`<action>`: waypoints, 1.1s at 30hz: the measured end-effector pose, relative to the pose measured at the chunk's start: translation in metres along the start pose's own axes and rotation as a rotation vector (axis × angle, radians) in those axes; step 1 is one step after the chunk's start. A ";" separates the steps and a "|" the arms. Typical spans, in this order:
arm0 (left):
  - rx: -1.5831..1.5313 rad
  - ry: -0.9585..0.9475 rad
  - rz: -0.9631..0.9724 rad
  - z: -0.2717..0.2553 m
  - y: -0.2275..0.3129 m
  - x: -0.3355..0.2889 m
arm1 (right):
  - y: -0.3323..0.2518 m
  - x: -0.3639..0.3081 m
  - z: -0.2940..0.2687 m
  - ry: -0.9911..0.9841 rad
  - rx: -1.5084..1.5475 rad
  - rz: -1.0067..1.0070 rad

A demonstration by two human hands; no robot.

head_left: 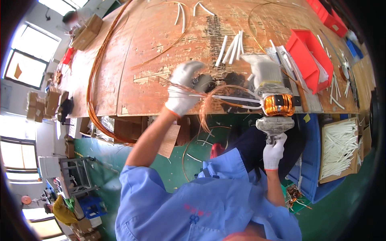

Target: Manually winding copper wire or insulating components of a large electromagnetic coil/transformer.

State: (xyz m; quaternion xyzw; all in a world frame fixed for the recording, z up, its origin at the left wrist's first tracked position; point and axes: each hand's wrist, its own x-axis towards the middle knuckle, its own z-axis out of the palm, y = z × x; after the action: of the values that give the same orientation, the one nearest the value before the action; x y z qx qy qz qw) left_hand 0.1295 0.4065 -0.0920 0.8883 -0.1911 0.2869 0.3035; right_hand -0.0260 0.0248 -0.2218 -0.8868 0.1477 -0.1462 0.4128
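My left hand (181, 90), in a white glove with dark-stained fingertips, is closed around a bundle of thin copper wires (206, 106) at the table's front edge; motion blurs it somewhat. White sleeves (237, 99) cover the wire leads running right from this bundle to a copper-wound coil (278, 105). The coil sits between two grey, wrapped-looking blocks of a fixture (275, 123). Just below the fixture, my right hand (274, 152), also in a white glove, grips its metal handle (274, 139). A whitish wrapped piece (265, 70) rises behind the coil.
Several white tubes (231, 50) lie on the worn wooden table (152, 44). A red bin (307, 60) stands to the right. A long copper wire loop (94, 76) hangs over the left front edge. Below right is a box of white tubes (339, 146). Another person (74, 20) is far left.
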 end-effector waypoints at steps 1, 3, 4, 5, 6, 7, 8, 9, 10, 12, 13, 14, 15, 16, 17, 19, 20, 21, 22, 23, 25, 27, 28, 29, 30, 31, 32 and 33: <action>0.130 0.020 -0.024 -0.008 -0.033 0.002 | 0.006 -0.002 -0.002 0.000 -0.051 0.061; 0.485 0.048 -0.157 -0.024 -0.100 0.009 | 0.023 0.002 -0.013 -0.088 -0.049 -0.019; 0.638 0.099 -0.198 -0.031 -0.131 0.013 | 0.031 0.006 -0.017 -0.173 -0.085 -0.049; 0.788 0.102 -0.263 -0.039 -0.158 0.018 | 0.039 0.009 -0.022 -0.169 -0.066 -0.099; 0.758 0.044 -0.332 -0.050 -0.181 0.020 | 0.045 0.011 -0.025 -0.181 -0.045 -0.127; 0.713 -0.065 -0.429 -0.059 -0.199 0.021 | 0.051 0.013 -0.026 -0.195 -0.054 -0.092; 0.681 -0.167 -0.554 -0.062 -0.212 0.022 | 0.054 0.014 -0.026 -0.198 -0.090 -0.061; 0.694 -0.195 -0.544 -0.065 -0.220 0.022 | 0.056 0.015 -0.025 -0.242 -0.076 0.045; 0.728 -0.221 -0.564 -0.066 -0.223 0.022 | 0.057 0.015 -0.024 -0.210 -0.080 -0.051; 0.785 -0.264 -0.563 -0.064 -0.219 0.020 | 0.054 0.015 -0.022 -0.219 -0.076 -0.009; 0.854 -0.275 -0.539 -0.062 -0.214 0.018 | 0.052 0.014 -0.023 -0.223 -0.101 -0.125; 0.892 -0.298 -0.503 -0.060 -0.207 0.015 | 0.050 0.015 -0.026 -0.229 -0.133 -0.168; 0.934 -0.317 -0.471 -0.060 -0.199 0.013 | 0.048 0.016 -0.029 -0.197 -0.136 -0.218; 0.835 -0.227 -0.527 -0.060 -0.193 0.012 | 0.046 0.017 -0.033 -0.223 -0.125 -0.215; 0.737 -0.141 -0.584 -0.062 -0.187 0.011 | 0.044 0.019 -0.038 -0.266 -0.167 -0.176; 0.530 0.001 -0.716 -0.069 -0.181 0.011 | 0.041 0.021 -0.044 -0.296 -0.138 -0.150; 0.470 0.095 -0.768 -0.075 -0.181 0.013 | 0.039 0.021 -0.046 -0.286 -0.132 -0.192; 0.465 0.164 -0.768 -0.082 -0.182 0.013 | 0.037 0.022 -0.048 -0.310 -0.164 -0.158; 0.455 0.254 -0.782 -0.090 -0.184 0.014 | 0.035 0.022 -0.049 -0.334 -0.167 -0.132; 0.448 0.350 -0.766 -0.097 -0.186 0.012 | 0.033 0.022 -0.049 -0.342 -0.155 -0.112; 0.521 0.431 -0.648 -0.116 -0.184 0.001 | 0.030 0.025 -0.050 -0.345 -0.109 -0.127; 0.205 0.442 -0.688 -0.140 -0.169 -0.023 | 0.031 0.030 -0.054 -0.346 -0.136 -0.203; 0.148 0.508 -0.716 -0.151 -0.152 -0.043 | 0.032 0.033 -0.059 -0.362 -0.146 -0.199; 0.092 0.572 -0.835 -0.166 -0.132 -0.062 | 0.034 0.037 -0.062 -0.354 -0.186 -0.244; 0.021 0.704 -0.896 -0.180 -0.107 -0.082 | 0.037 0.040 -0.066 -0.401 -0.246 -0.218; -0.055 0.844 -0.971 -0.195 -0.076 -0.104 | 0.039 0.045 -0.069 -0.414 -0.225 -0.225; -0.120 0.979 -0.980 -0.208 -0.045 -0.124 | 0.043 0.047 -0.070 -0.434 -0.203 -0.256; -0.255 1.130 -0.878 -0.222 -0.009 -0.147 | 0.046 0.051 -0.072 -0.462 -0.189 -0.229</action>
State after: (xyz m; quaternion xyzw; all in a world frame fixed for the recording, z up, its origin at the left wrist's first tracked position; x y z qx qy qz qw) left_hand -0.0653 0.5819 -0.0435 0.5570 0.3372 0.5290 0.5443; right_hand -0.0134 -0.0720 -0.2061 -0.9422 -0.0386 0.0285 0.3315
